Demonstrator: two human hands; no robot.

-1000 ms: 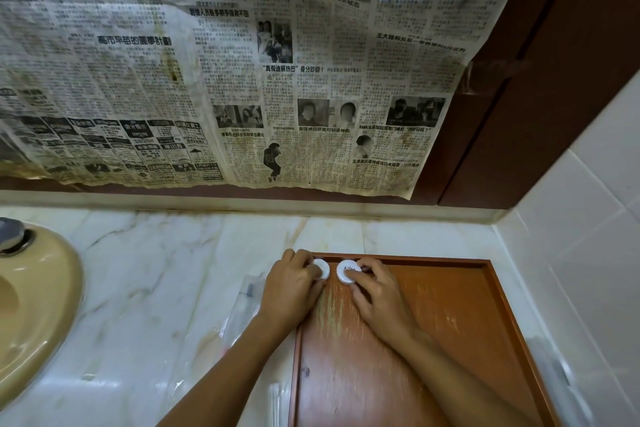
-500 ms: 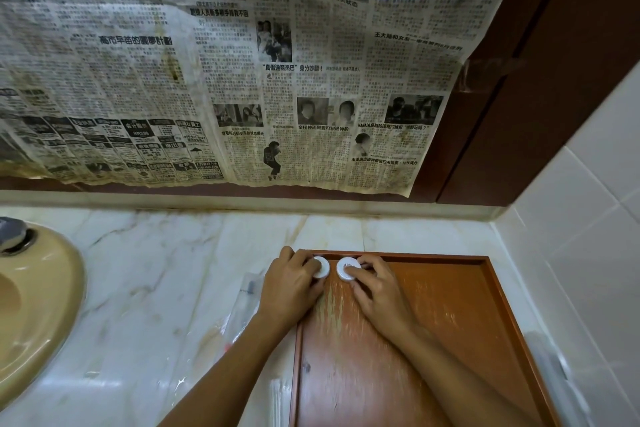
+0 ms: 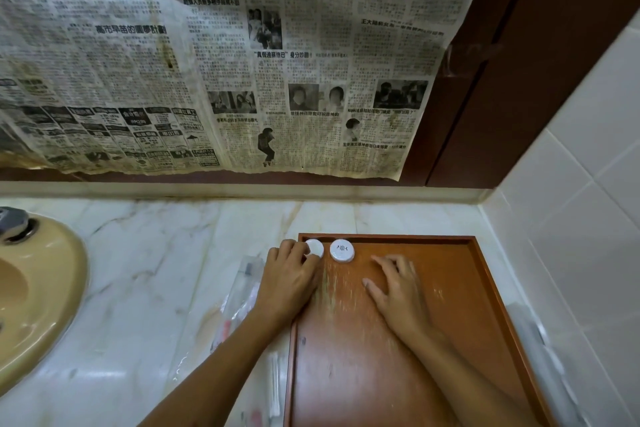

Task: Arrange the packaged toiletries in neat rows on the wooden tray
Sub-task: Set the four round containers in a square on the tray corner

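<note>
Toiletries: 2 round white packs point(image 3: 341, 251) at tray point(image 3: 450, 288) 11 o'clock corner. L hand point(image 3: 289, 279) grip pinches left pack point(image 3: 315, 248); R hand point(image 3: 398, 284) open, empty. Plastic packets point(image 3: 242, 291) on counter point(image 3: 156, 270) at 9 o'clock not yet placed; barely started.

left white disc point(image 3: 315, 247) partly hidden, right hand point(image 3: 398, 288) blurred

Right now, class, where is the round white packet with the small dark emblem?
The round white packet with the emblem lies in the wooden tray's far-left corner, beside a plain white disc.
</note>
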